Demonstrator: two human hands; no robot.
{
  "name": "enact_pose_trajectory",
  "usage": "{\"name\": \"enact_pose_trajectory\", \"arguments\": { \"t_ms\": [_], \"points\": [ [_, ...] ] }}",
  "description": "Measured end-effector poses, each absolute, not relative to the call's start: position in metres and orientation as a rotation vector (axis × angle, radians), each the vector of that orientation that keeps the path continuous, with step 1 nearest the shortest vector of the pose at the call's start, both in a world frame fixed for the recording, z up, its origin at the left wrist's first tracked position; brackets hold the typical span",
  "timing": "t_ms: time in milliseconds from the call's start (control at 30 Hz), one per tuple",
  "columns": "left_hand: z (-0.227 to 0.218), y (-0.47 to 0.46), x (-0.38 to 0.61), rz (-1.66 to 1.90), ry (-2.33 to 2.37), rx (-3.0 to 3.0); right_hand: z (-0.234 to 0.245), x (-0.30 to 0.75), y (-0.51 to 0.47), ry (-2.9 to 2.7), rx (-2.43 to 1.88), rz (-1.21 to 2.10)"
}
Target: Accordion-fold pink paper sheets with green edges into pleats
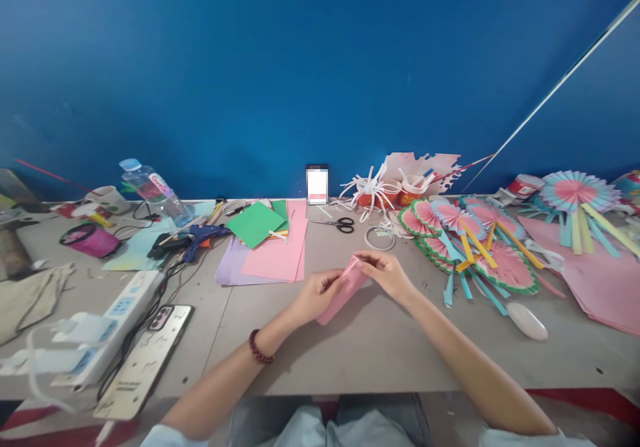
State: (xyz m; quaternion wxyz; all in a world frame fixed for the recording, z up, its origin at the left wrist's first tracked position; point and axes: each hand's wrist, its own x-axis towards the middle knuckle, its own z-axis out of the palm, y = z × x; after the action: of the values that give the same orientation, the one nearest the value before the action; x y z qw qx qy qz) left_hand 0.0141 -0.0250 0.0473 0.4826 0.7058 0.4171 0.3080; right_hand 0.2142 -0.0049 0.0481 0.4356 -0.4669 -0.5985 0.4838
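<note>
Just below the frame's centre, the bare left hand (pixel 315 295) and bare right hand (pixel 389 272) grip folded pink paper (pixel 341 292); pink-and-green pleated paper fans (pixel 511 266) (slightly watermelon-like) lie at right.

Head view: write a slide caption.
Left hand and right hand hold folded pink paper at a table, with scissors beyond and pleated paper fans to the right.

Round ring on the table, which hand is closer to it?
Right. The right hand is just this side of the ring; the left hand is farther off, to its left.
</note>
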Motion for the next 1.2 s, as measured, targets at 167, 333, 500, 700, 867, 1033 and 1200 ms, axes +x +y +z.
{"name": "enact_pose_trajectory", "arguments": {
  "t_ms": [167,333,500,700,867,1033,1200],
  "points": [
    [0.046,-0.026,0.015,0.755,1.036,1.781,0.045,0.213,-0.004,-1.419,-1.168,1.201],
    [0.055,-0.029,0.017,0.803,1.029,1.873,0.044,0.211,-0.006,-1.399,-1.192,1.130],
    [0.059,-0.030,0.017,0.821,1.076,1.942,0.049,0.207,-0.010,-1.406,-1.194,1.061],
    [0.070,-0.024,0.013,0.811,1.073,1.915,0.057,0.204,-0.012,-1.429,-1.171,0.983],
    [0.091,-0.013,0.015,0.816,1.033,1.880,0.072,0.201,-0.002,-1.461,-1.126,0.939],
    [0.109,0.013,0.017,0.901,0.943,1.917,0.099,0.193,0.019,-1.488,-1.058,0.886],
    [0.122,0.032,0.010,0.949,0.991,1.942,0.119,0.190,0.036,-1.558,-1.012,0.911]
  ]
}}
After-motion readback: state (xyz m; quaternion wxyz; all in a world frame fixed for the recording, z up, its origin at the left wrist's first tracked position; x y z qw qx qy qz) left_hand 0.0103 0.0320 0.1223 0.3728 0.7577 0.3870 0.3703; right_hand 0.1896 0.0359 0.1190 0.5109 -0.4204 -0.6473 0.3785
